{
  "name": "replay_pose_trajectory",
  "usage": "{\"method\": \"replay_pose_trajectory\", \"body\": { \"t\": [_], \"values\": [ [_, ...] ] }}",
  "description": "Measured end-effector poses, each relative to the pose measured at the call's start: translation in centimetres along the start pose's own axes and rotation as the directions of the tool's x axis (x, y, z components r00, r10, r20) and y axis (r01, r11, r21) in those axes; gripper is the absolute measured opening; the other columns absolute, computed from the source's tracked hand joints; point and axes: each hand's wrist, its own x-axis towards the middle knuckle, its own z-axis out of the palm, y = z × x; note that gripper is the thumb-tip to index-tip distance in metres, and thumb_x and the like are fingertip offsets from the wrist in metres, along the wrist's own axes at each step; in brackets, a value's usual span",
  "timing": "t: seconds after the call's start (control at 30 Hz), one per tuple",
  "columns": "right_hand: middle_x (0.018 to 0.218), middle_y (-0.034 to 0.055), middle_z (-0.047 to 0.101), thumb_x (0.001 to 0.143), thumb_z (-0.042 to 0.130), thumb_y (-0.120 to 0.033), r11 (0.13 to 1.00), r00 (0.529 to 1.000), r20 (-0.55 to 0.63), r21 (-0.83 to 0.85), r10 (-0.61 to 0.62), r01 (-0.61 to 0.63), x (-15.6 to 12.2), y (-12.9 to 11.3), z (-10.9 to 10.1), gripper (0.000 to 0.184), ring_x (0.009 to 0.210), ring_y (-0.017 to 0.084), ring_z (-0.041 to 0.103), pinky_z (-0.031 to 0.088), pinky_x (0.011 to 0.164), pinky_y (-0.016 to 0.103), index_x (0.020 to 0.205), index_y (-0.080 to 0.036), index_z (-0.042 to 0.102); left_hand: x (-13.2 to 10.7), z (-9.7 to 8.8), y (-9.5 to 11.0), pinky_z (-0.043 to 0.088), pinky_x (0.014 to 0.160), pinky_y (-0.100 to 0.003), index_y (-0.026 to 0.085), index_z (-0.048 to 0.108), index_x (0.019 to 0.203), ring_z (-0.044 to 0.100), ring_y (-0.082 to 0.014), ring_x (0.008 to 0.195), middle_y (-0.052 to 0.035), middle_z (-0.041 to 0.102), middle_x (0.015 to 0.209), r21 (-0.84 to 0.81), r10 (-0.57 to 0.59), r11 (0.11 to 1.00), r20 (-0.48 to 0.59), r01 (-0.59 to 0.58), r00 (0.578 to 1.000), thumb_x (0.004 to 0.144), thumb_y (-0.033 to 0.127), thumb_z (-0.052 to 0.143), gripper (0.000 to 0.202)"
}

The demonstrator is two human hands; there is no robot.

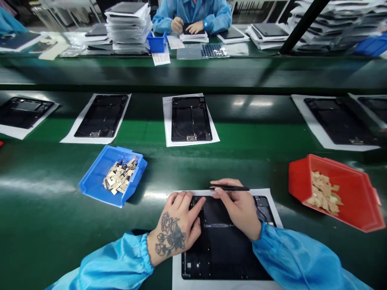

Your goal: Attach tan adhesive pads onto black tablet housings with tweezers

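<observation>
A black tablet back housing [229,253] lies on a white paper sheet [275,207] right in front of me. My left hand [177,227], with a flower tattoo on its back, rests over the housing's upper left corner. Its fingers are stretched out, the index fingertip touching the housing near the top edge; what lies under the hand is hidden. Black tweezers [231,187] are held in my right hand [240,207], lying nearly level above the housing's top edge with the tip pointing left. The right forearm covers part of the housing's right side.
A blue bin [93,183] of small pale pieces stands left, a red bin [359,201] of tan pieces right. Several housings on paper, one housing [183,117] centred, line the green belt [250,131]. Across it a co-worker [193,20] sits among stacks [128,28].
</observation>
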Motion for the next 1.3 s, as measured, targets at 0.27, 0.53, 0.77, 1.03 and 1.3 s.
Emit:
{"method": "replay_pose_trajectory", "body": {
  "t": [0.27, 0.53, 0.77, 1.03, 1.3],
  "values": [
    [0.082, 0.0033, 0.071, 0.081, 0.07, -0.026, 0.995, 0.988, 0.12, 0.042, -0.093, 0.089, -0.2, -0.6, 0.6, 0.009, 0.08, 0.019, 0.068, 0.056, 0.075, 0.032, 0.08, -0.021, 0.063, -0.5, -0.2, -0.2, 0.042, 0.091, -0.048, 0.016, 0.058, 0.12, 0.045, -0.0306, 0.108, -0.0146, 0.05, 0.119, -0.039, -0.009, 0.999, -0.07, 0.006, 0.997, 0.084, 0.024, 0.052, 0.038],
    [0.089, 0.0039, 0.073, 0.082, 0.068, -0.024, 0.99, 0.961, 0.238, 0.071, -0.138, 0.125, -0.1, -0.3, 0.6, 0.003, 0.085, 0.019, 0.069, 0.056, 0.079, 0.033, 0.081, -0.02, 0.067, -0.3, 0.1, -0.3, 0.044, 0.088, -0.048, 0.018, 0.058, 0.119, 0.047, -0.0298, 0.104, -0.014, 0.05, 0.117, -0.057, -0.012, 0.998, -0.074, 0.008, 0.997, 0.084, 0.023, 0.052, 0.036],
    [0.081, 0.0041, 0.069, 0.082, 0.067, -0.037, 0.988, 0.965, 0.236, 0.077, 0.113, -0.134, 0.8, -1.1, -0.3, 0.02, 0.077, 0.019, 0.067, 0.056, 0.072, 0.032, 0.08, -0.017, 0.064, -0.1, -0.1, -0.1, 0.042, 0.09, -0.049, 0.018, 0.058, 0.118, 0.046, -0.0295, 0.105, -0.0133, 0.05, 0.115, -0.116, -0.032, 0.993, -0.085, 0.022, 0.996, 0.084, 0.022, 0.051, 0.035],
    [0.089, 0.0104, 0.07, 0.095, 0.04, -0.029, 0.937, 0.943, 0.142, -0.229, 0.3, -0.264, 10.3, -2.3, -0.4, 0.029, 0.078, 0.02, 0.068, 0.057, 0.065, 0.03, 0.086, -0.014, 0.064, 0.1, -0.1, -0.2, 0.041, 0.091, -0.049, 0.02, 0.053, 0.125, 0.046, -0.028, 0.105, -0.0114, 0.05, 0.115, -0.204, -0.058, 0.978, -0.096, 0.037, 0.994, 0.081, 0.022, 0.054, 0.044],
    [0.105, 0.0081, 0.064, 0.09, 0.06, -0.04, 0.63, 0.949, -0.038, -0.739, 0.312, -0.236, 22.7, -1.7, 2.3, 0.029, 0.098, 0.021, 0.061, 0.048, 0.087, 0.042, 0.098, -0.013, 0.063, 0.1, 0.8, -0.8, 0.038, 0.09, -0.048, 0.02, 0.053, 0.122, 0.043, -0.0279, 0.104, -0.0111, 0.048, 0.115, -0.27, -0.04, 0.963, -0.149, -0.002, 0.988, 0.075, 0.03, 0.06, 0.049]
  ]
}}
